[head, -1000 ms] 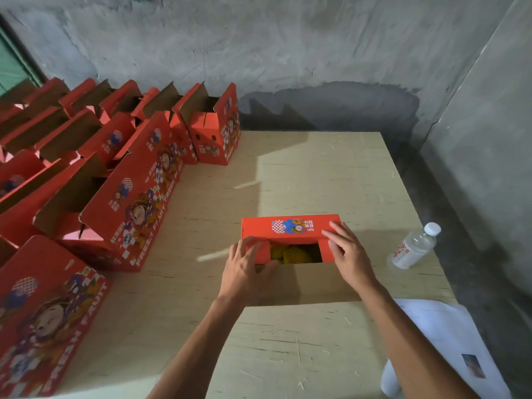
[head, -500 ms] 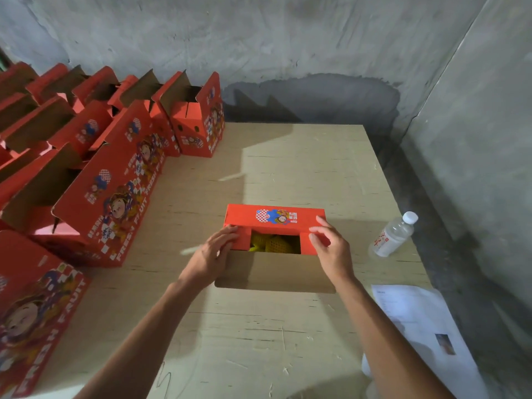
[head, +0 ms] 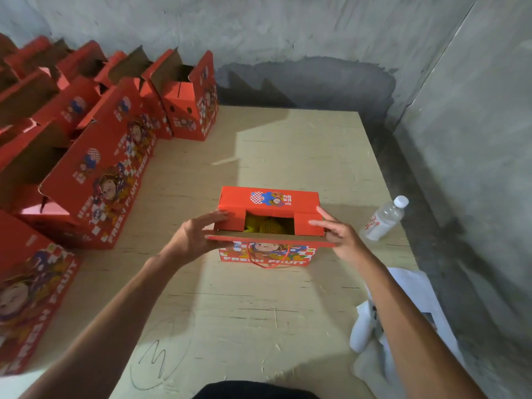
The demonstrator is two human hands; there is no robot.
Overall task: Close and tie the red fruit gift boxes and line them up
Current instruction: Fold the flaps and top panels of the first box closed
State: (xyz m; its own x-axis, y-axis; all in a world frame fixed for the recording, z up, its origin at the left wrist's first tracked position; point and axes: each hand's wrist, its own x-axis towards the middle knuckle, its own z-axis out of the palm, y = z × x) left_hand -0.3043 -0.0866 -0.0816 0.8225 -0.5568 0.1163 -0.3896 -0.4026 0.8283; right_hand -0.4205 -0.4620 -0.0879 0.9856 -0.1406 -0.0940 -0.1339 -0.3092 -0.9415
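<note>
Gift box between left hand and right hand.

Lettering we are reading on the boxes

We are reading "FRESH FRUIT" in pale capitals along the bottom of the near face of the red gift box in front of us, and again running up the side of the open box at left. The bottle label is showing red marks, probably characters, too small to read.
</note>
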